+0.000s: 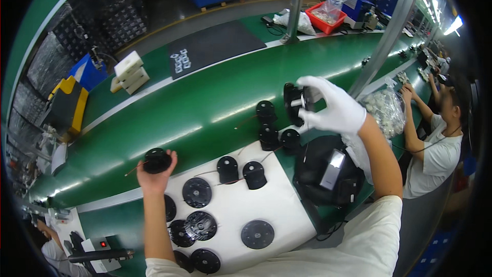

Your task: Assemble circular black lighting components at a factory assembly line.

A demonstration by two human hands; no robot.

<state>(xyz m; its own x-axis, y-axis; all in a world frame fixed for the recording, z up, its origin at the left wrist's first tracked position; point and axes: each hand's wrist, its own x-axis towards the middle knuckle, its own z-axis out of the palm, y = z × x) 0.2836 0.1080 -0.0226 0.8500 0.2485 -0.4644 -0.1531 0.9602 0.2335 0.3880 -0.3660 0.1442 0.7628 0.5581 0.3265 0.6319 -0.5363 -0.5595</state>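
My bare left hand [155, 180] holds a black round housing [157, 160] with a thin reddish wire over the green belt. On the right, my right hand [335, 107], in a white glove, grips a black disc-shaped part [293, 103] by its side, tilted on edge. Just left of that hand, black housings [265, 111] with thin wires stand in a small group at the belt's near edge. Two more black housings [227, 169] rest on the white mat [287, 200]. Nearer to me lie several flat black discs [197, 192], some overlapping; my left forearm partly covers a few.
A black bag [307, 174] with a silver box [333, 169] on it lies right of the mat. Metal posts [384, 36] rise beyond. A person [435, 143] works at the right. A screwdriver-like black tool [100, 255] lies at lower left.
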